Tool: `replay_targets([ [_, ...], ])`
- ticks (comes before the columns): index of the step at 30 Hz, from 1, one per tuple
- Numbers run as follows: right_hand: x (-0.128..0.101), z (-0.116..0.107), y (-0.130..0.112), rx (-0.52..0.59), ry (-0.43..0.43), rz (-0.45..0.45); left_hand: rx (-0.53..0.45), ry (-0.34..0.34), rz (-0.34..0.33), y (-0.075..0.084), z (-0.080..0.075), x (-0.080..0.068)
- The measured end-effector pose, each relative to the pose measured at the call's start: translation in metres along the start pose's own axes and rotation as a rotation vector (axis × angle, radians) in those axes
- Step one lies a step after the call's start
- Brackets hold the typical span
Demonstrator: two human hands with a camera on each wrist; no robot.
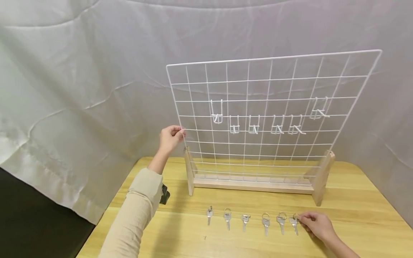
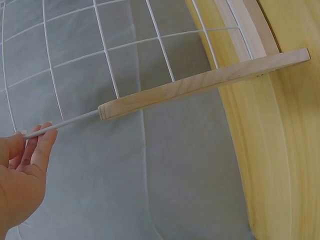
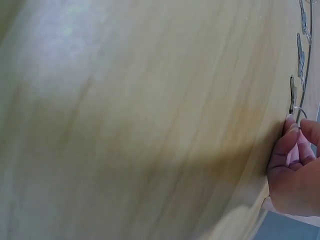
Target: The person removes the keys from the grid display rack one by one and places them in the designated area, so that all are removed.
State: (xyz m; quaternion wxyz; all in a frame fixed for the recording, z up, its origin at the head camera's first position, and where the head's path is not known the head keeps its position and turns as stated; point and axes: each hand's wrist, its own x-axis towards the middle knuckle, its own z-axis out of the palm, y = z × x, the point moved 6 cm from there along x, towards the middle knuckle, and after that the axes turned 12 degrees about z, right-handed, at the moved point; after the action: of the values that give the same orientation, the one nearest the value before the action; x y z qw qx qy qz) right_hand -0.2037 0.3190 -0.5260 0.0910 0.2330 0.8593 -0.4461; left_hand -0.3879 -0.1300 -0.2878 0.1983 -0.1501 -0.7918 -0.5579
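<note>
A white wire grid panel point(image 1: 258, 143) stands upright in a wooden base point(image 1: 251, 185). My left hand point(image 1: 171, 138) pinches the panel's left edge wire between thumb and fingers, just above the wooden upright point(image 2: 200, 82), as the left wrist view also shows. Several white hooks point(image 1: 254, 129) hang on the grid. In front of the base lies a row of several silver keys with rings. At its right end is a key point(image 1: 294, 221) whose ring my right hand point(image 1: 317, 225) pinches with thumb and fingertips. In the right wrist view this key point(image 3: 293, 92) lies against the table.
The yellow wooden table point(image 1: 245, 247) carries the rack and keys. A tiny brownish bit point(image 1: 204, 237) lies before the leftmost keys. Grey cloth point(image 1: 113, 71) hangs behind and beside the table. A dark device point(image 1: 164, 194) is at the left wrist.
</note>
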Motion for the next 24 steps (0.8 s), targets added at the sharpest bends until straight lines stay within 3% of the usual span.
replay_targets([
  [10, 0.004, 0.005, -0.001, 0.045, -0.012, 0.029, 0.024, 0.019, -0.006, -0.001, -0.005, -0.002],
  [15, 0.005, 0.007, -0.002, 0.062, -0.032, 0.035, 0.104, 0.019, -0.002, -0.001, -0.008, -0.004],
  [20, 0.005, -0.002, -0.007, 0.073, -0.043, 0.033, 0.108, 0.003, 0.004, 0.0, -0.005, -0.006],
  [24, 0.0, -0.019, -0.02, 0.062, -0.007, -0.063, 0.085, 0.018, 0.011, -0.003, -0.006, -0.013],
])
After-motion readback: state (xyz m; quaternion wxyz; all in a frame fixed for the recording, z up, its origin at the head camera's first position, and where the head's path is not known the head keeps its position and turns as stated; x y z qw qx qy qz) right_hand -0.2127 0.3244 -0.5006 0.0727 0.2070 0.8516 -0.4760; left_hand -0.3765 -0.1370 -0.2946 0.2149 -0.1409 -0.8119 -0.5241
